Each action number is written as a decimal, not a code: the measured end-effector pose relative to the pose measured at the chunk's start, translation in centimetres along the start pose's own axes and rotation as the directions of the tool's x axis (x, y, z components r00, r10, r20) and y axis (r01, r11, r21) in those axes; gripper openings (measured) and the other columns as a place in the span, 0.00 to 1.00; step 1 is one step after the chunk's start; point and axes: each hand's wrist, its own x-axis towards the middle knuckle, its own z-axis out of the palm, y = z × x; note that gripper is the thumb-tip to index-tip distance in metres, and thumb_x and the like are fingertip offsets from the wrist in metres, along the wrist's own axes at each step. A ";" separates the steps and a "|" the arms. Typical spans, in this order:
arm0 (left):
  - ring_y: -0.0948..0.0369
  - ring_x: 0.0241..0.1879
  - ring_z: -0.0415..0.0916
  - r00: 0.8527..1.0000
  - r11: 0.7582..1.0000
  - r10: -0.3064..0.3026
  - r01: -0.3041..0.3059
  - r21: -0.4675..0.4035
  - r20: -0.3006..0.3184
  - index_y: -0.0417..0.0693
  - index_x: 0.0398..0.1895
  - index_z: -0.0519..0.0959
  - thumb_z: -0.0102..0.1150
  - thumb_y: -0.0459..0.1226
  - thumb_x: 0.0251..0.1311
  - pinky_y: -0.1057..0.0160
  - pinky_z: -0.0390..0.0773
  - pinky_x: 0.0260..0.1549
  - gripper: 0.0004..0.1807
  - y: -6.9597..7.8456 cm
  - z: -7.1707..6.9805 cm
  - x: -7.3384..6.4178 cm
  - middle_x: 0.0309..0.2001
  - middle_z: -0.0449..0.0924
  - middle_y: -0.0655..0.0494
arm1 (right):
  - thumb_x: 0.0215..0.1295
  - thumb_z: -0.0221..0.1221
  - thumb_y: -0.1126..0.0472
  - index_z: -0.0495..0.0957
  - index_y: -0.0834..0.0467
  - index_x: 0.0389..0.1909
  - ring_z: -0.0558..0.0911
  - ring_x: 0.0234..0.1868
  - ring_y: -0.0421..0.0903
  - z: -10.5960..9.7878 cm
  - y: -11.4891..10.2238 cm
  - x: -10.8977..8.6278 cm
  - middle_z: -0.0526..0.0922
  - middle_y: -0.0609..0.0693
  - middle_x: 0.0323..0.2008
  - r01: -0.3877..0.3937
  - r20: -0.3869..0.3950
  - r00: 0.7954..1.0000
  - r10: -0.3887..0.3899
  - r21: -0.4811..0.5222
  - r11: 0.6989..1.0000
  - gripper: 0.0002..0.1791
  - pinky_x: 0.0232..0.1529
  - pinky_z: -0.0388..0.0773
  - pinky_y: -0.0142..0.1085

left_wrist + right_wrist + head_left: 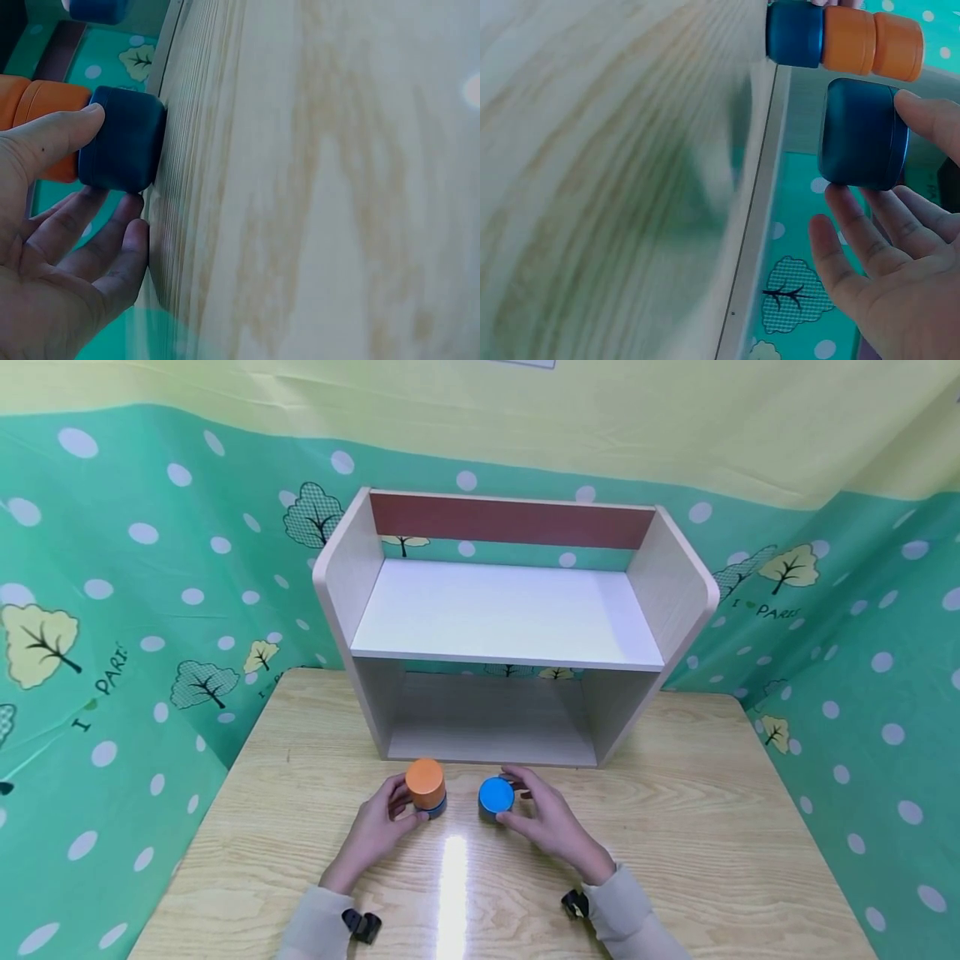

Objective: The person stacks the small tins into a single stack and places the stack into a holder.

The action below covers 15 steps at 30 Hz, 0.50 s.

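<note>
In the head view an orange jar (425, 782) stands upright on a blue jar (435, 811) that rests on the table. My left hand (377, 825) holds the lower blue jar from its left side. Its thumb lies near the join in the left wrist view, and the fingertips touch the opposite side of the blue jar (122, 139). A second blue jar (497, 797) is pinched by my right hand (553, 822), thumb on one side and fingers on the other. A gap shows between this jar (861, 133) and the tabletop in the right wrist view.
Just behind the jars a two-level shelf unit (502, 614) stands on the wooden table (675, 827), with tall side panels and a reddish back strip. Green and yellow printed cloth (150, 602) hangs behind and at both sides. Dark straps or clips sit at both wrists.
</note>
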 end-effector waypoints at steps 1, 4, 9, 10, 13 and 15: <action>0.51 0.62 0.73 1.000 1.000 0.001 -0.001 -0.003 0.002 0.43 0.70 0.67 0.74 0.35 0.56 0.55 0.75 0.61 0.38 0.0 0.0 0.0 0.63 0.75 0.47 | 0.61 0.71 0.63 0.65 0.60 0.71 0.75 0.60 0.50 0.0 -0.1 0.0 0.76 0.51 0.61 0.005 -0.004 1.000 -0.005 0.000 1.000 0.38 0.57 0.78 0.53; 0.51 0.62 0.73 1.000 1.000 0.008 -0.008 -0.013 0.005 0.43 0.70 0.67 0.73 0.34 0.57 0.54 0.74 0.62 0.38 0.1 0.0 0.0 0.63 0.75 0.47 | 0.60 0.71 0.63 0.66 0.58 0.70 0.76 0.59 0.50 -0.1 -0.5 0.1 0.76 0.51 0.61 0.012 -0.019 1.000 -0.012 0.004 1.000 0.38 0.57 0.78 0.53; 0.51 0.62 0.73 1.000 1.000 0.004 -0.004 -0.012 0.004 0.43 0.70 0.66 0.73 0.33 0.57 0.55 0.74 0.62 0.38 0.0 0.0 0.0 0.63 0.75 0.47 | 0.59 0.72 0.63 0.67 0.58 0.69 0.77 0.58 0.51 -0.3 -1.0 0.1 0.77 0.53 0.61 0.020 -0.032 0.999 -0.020 0.003 1.000 0.38 0.56 0.78 0.54; 0.51 0.62 0.73 1.000 1.000 0.003 -0.003 -0.011 0.002 0.43 0.70 0.66 0.73 0.33 0.57 0.55 0.74 0.62 0.38 0.0 0.0 0.0 0.63 0.75 0.47 | 0.59 0.72 0.62 0.67 0.59 0.69 0.77 0.58 0.50 -0.3 -1.0 0.1 0.77 0.54 0.61 0.023 -0.032 0.999 -0.023 -0.001 1.000 0.38 0.56 0.79 0.54; 0.50 0.62 0.73 1.000 1.000 0.009 -0.009 -0.004 0.000 0.42 0.71 0.65 0.72 0.33 0.57 0.54 0.74 0.62 0.39 0.0 0.0 -0.1 0.64 0.74 0.46 | 0.59 0.72 0.62 0.67 0.60 0.69 0.77 0.58 0.50 -0.4 -1.1 0.1 0.77 0.54 0.61 0.031 -0.031 0.999 -0.031 -0.009 0.999 0.38 0.56 0.79 0.53; 0.49 0.62 0.73 1.000 1.000 0.013 -0.013 -0.003 -0.002 0.42 0.71 0.65 0.72 0.33 0.57 0.53 0.74 0.62 0.39 0.0 0.0 -0.1 0.63 0.74 0.45 | 0.60 0.72 0.62 0.67 0.60 0.69 0.77 0.58 0.49 -0.5 -1.2 0.1 0.77 0.54 0.61 0.033 -0.029 0.999 -0.034 -0.018 0.999 0.38 0.56 0.79 0.52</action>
